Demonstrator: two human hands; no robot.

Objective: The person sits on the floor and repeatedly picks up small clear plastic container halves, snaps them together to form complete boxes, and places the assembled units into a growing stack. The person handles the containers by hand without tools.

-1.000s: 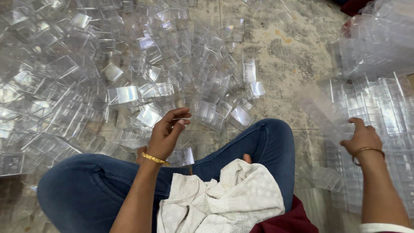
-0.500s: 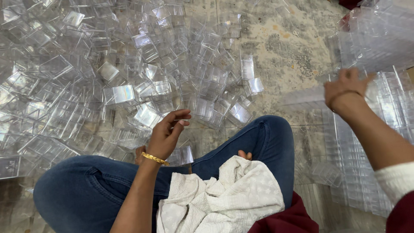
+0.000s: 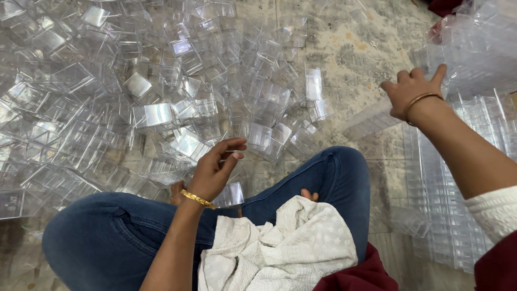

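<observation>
Heap of clear plastic boxes (image 3: pixel 134 108) fills the whole upper left and middle of the frame, loose and jumbled on a worn, speckled floor (image 3: pixel 350 59). Bare floor shows at the upper middle and right of centre.

Crossed legs in blue jeans (image 3: pixel 107 237) span the bottom of the frame, left knee at lower left, right knee near centre right. White embroidered cloth (image 3: pixel 285 248) is bunched in the lap at bottom centre, a strip of maroon fabric (image 3: pixel 355 275) just under it.

Neat stacked rows of clear boxes (image 3: pixel 447 188) run down the right edge, with a bagged bundle of the same boxes (image 3: pixel 479 43) at the upper right corner.

Right hand (image 3: pixel 410 92) is at upper right, back of the hand to the camera, fingers spread and bent, thin bangle at the wrist. It sits on the end of a long clear row of boxes (image 3: pixel 371 119) that slants down toward centre (grip itself is hidden under the palm, cannot tell if it is closed on it).

Left hand (image 3: pixel 215 170) is just left of centre above the left knee, gold bangle (image 3: pixel 197 198) at the wrist. Fingers are loosely curled, thumb and forefinger tips near each other, nothing clearly held. One clear box (image 3: pixel 232 194) lies just below it against the jeans, and the heap's edge is just above the fingertips.
</observation>
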